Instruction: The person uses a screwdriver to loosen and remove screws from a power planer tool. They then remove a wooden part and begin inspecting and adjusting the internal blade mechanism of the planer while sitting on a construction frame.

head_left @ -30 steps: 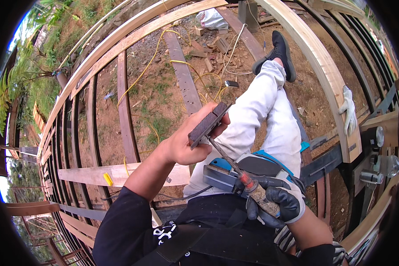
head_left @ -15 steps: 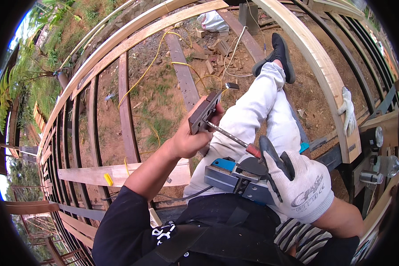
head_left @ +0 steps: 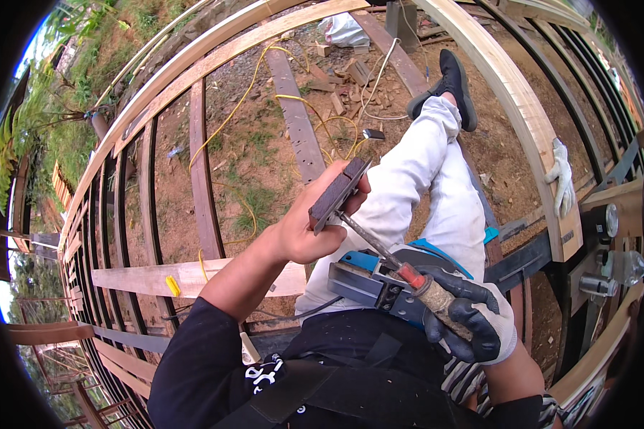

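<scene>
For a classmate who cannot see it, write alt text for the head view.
A bare left hand holds a dark flat block while a gloved right hand presses a wooden-handled tool against it, above a blue power tool on the lap. Timber framing spans bare ground below.

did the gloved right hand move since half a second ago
Yes. The right hand dropped from open above the blue power tool to grip the screwdriver handle beside it.

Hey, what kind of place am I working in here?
Most likely an outdoor building site, up on an unfinished wooden frame. Long pale timber beams span bare dirt ground below, yellow cables trail across it, and wood offcuts lie scattered.
</scene>
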The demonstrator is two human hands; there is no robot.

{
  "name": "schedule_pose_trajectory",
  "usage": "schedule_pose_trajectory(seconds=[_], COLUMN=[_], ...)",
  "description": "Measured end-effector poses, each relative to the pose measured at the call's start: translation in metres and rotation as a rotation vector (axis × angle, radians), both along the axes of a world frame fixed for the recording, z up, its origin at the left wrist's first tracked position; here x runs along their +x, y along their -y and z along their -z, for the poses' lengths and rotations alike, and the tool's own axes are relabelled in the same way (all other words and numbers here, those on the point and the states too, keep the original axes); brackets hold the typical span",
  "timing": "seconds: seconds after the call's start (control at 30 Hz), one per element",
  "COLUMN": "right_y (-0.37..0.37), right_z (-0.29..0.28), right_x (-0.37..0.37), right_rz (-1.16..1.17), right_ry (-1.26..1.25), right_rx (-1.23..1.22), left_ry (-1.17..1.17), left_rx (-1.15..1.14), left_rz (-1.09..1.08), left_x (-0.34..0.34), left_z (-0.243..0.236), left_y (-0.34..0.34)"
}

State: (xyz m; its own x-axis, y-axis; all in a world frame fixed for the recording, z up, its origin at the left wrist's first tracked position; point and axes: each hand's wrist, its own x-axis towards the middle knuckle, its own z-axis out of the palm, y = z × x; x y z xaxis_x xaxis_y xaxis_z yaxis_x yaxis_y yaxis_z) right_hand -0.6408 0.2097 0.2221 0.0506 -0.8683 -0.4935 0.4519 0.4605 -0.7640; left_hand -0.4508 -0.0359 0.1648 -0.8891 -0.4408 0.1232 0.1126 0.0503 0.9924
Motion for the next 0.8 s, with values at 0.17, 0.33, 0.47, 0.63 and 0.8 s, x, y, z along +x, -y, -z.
schedule_pose_trajectory(seconds=[0.17, 0.33, 0.47, 0.63, 0.8], right_y=[0.023, 0.031, 0.019, 0.016, 0.025], right_z=[-0.027, -0.019, -0.019, -0.005, -0.027], right_x=[-0.003, -0.006, 0.003, 0.01, -0.004], right_rz=[-0.329, -0.271, 0.1, 0.036, -0.394], right_ry=[-1.435, -1.467, 0.015, -0.02, -1.493], right_rx=[-0.715, -0.853, -0.03, -0.049, -0.691], left_ry=[0.001, -0.085, 0.004, -0.039, -0.016], left_rx=[0.105, 0.232, 0.109, -0.015, 0.074], left_rz=[-0.024, -0.11, -0.101, -0.001, -0.062], left_x=[0.005, 0.015, 0.014, 0.016, 0.007], left_z=[-0.001, 0.004, -0.002, 0.007, 0.005], left_y=[0.005, 0.001, -0.002, -0.001, -0.002])
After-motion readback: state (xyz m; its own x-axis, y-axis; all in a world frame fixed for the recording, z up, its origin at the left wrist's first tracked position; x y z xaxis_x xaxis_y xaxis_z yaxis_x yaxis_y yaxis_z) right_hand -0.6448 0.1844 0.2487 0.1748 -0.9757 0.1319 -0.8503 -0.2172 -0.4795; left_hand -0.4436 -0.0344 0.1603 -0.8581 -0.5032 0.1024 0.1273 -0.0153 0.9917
